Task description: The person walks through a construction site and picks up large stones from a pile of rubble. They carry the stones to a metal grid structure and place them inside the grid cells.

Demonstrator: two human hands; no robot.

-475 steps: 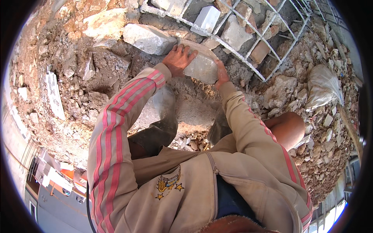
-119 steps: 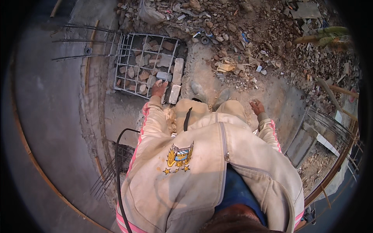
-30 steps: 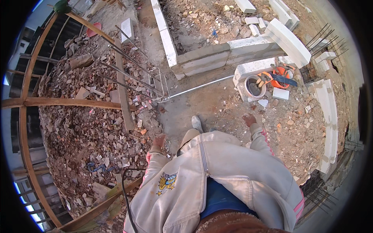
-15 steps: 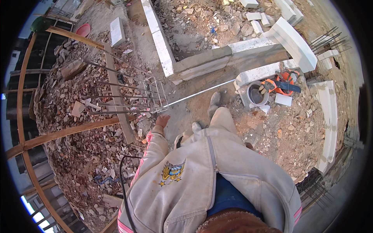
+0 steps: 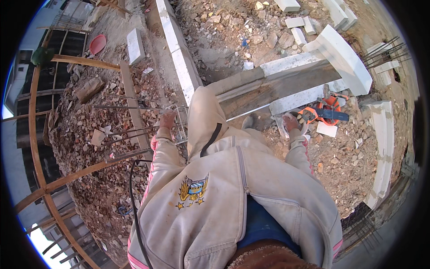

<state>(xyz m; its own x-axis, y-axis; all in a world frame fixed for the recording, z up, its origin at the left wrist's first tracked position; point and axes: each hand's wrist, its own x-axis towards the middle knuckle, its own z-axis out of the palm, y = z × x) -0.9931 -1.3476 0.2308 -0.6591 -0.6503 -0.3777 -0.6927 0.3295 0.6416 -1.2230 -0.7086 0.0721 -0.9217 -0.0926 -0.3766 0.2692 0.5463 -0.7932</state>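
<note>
My left hand [image 5: 167, 119] is at the steel rebar cage [image 5: 181, 123], among its thin bars. Its fingers are too blurred to show whether they grip a bar. On the right, my right hand [image 5: 291, 122] is low beside the end of a white block [image 5: 286, 103], where the bucket stood in the earlier view. Its fingers are small and unclear, and the bucket is mostly hidden behind hand and sleeve. Next to that hand lie a glove [image 5: 306, 116] and an orange-and-black tool [image 5: 330, 113]. My raised left knee [image 5: 204, 105] covers part of the block wall.
White blocks [image 5: 177, 49] form low walls along a trench [image 5: 286, 87]. Broken brick rubble [image 5: 98, 152] covers the left ground, with wooden planks [image 5: 132, 98] across it. A wooden frame [image 5: 38, 157] stands at far left. Rebar ends [image 5: 389, 54] stick out at far right.
My left hand has moved forward and left to the rebar cage. My right hand has come into view beside the block. My left leg has lifted forward.
</note>
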